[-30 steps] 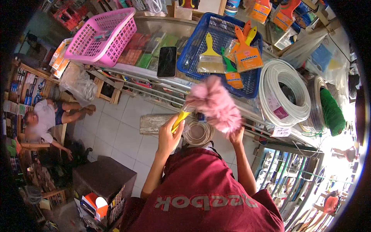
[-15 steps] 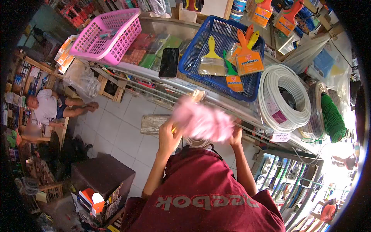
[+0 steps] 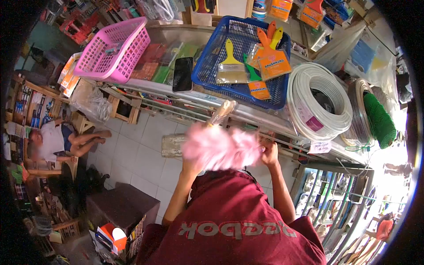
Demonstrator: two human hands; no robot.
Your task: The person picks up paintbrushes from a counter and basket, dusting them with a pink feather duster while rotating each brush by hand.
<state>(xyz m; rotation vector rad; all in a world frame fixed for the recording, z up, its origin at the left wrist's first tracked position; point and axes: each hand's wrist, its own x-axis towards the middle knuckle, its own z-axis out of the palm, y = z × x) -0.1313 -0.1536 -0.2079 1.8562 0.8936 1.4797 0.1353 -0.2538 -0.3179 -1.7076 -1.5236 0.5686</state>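
A fluffy pink thing (image 3: 221, 148), smeared by motion, spans the space between my hands in front of my chest; whether it is a cloth or a duster I cannot tell. My left hand (image 3: 191, 165) grips its left end, with most fingers hidden behind the fluff. At its right edge my right hand (image 3: 270, 154) is closed, fingers bent against the pink material. A narrow tan piece in clear wrapping (image 3: 222, 111) sticks up above the pink thing, toward the counter edge; its lower end is hidden.
On the glass counter (image 3: 163, 84) are a pink basket (image 3: 128, 57), a black phone (image 3: 183, 74), a blue basket (image 3: 207, 73) with packaged paintbrushes (image 3: 276, 64), white cable coils (image 3: 300, 99) and green rope (image 3: 380, 121). A person (image 3: 55, 137) sits at left, near a dark cabinet (image 3: 119, 203).
The pink thing has shifted left and slightly down, now covering much of my left hand. More of the wrapped tan piece shows. The view has turned slightly.
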